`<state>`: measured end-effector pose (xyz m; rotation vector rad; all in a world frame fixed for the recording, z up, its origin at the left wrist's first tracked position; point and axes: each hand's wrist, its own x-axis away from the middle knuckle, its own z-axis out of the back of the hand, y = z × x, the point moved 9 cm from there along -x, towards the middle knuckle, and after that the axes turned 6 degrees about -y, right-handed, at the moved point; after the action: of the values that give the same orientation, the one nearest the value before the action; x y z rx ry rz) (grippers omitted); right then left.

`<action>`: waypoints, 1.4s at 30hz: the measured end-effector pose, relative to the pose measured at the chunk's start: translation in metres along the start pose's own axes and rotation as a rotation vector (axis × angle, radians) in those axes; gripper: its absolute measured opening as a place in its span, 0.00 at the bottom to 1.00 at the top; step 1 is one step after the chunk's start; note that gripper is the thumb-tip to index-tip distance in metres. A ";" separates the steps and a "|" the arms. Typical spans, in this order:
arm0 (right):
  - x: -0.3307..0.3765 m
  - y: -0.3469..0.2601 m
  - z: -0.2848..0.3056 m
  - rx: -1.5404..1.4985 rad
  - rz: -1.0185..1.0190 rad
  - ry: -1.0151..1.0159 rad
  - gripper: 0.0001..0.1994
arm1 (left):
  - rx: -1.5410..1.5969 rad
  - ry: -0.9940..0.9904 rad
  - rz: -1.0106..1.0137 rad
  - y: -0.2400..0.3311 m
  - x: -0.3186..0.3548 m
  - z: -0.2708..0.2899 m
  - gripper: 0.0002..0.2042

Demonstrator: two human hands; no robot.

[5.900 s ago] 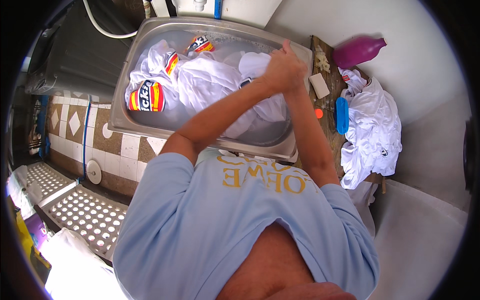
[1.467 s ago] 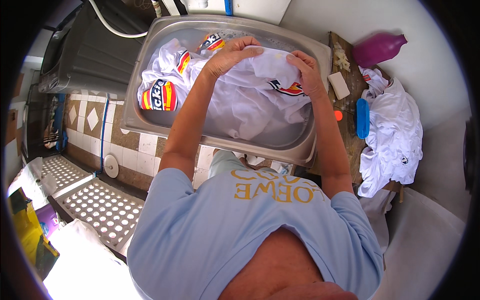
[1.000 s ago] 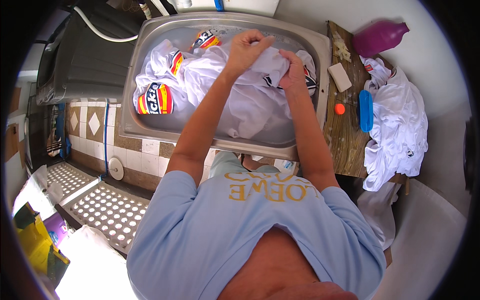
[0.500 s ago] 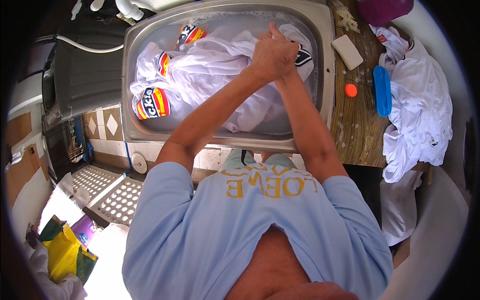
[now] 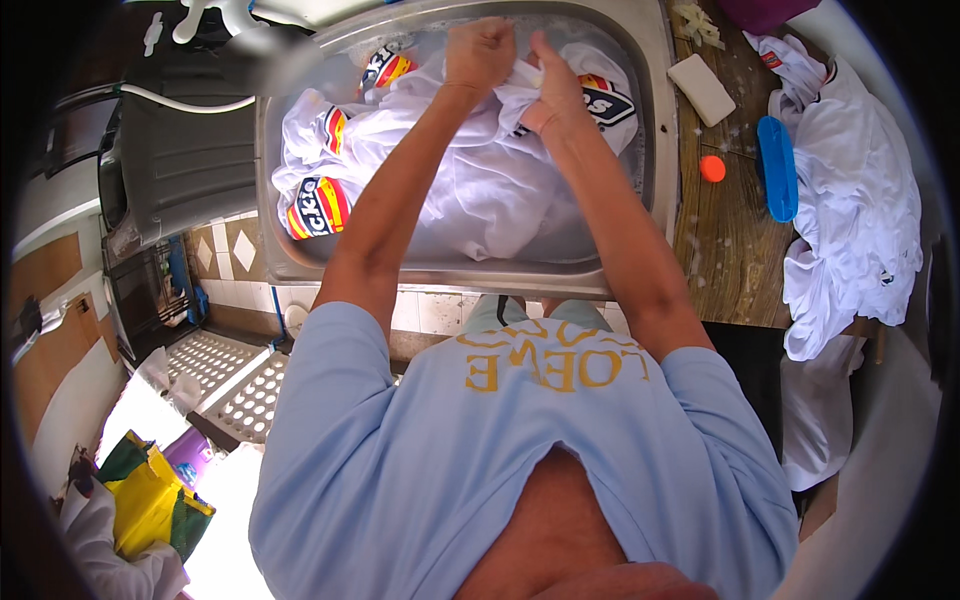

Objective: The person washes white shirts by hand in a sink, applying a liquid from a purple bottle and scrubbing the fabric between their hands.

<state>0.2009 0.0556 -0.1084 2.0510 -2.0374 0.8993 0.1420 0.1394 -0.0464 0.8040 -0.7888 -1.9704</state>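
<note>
A wet white garment (image 5: 490, 190) with red, yellow and black printed patches lies bunched in the soapy water of a steel sink (image 5: 662, 150). My left hand (image 5: 482, 52) is closed in a fist above the far part of the cloth; its fingertips are hidden. Close beside it, my right hand (image 5: 558, 88) grips a gathered fold of the same garment, thumb pointing up. The fold runs between the two hands. Other parts of the garment spread to the left and around my right wrist.
On the wooden counter (image 5: 715, 260) at right are a pale soap bar (image 5: 702, 90), an orange cap (image 5: 712, 169), a blue oblong plastic piece (image 5: 776, 170) and a heap of white clothes (image 5: 850, 210). A white faucet (image 5: 215, 18) stands at far left. A yellow-green bag (image 5: 150, 500) sits lower left.
My hands were pressed together over the cloth; now they are apart, the left moved up and left. A fold of garment shows between them. The view has shifted slightly.
</note>
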 end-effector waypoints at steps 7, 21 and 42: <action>-0.007 -0.018 0.012 0.088 0.039 0.036 0.22 | 0.130 -0.006 -0.218 0.034 0.016 0.037 0.06; -0.005 -0.050 0.013 0.472 0.290 0.083 0.29 | -0.098 -0.242 -0.504 0.093 0.032 0.032 0.07; -0.013 -0.046 0.041 0.089 0.082 -0.037 0.34 | 0.117 -0.351 -0.410 0.123 0.009 0.023 0.05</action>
<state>0.2583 0.0512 -0.1333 2.0567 -2.1525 0.9907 0.1772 0.0821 0.0594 0.7396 -1.0119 -2.4952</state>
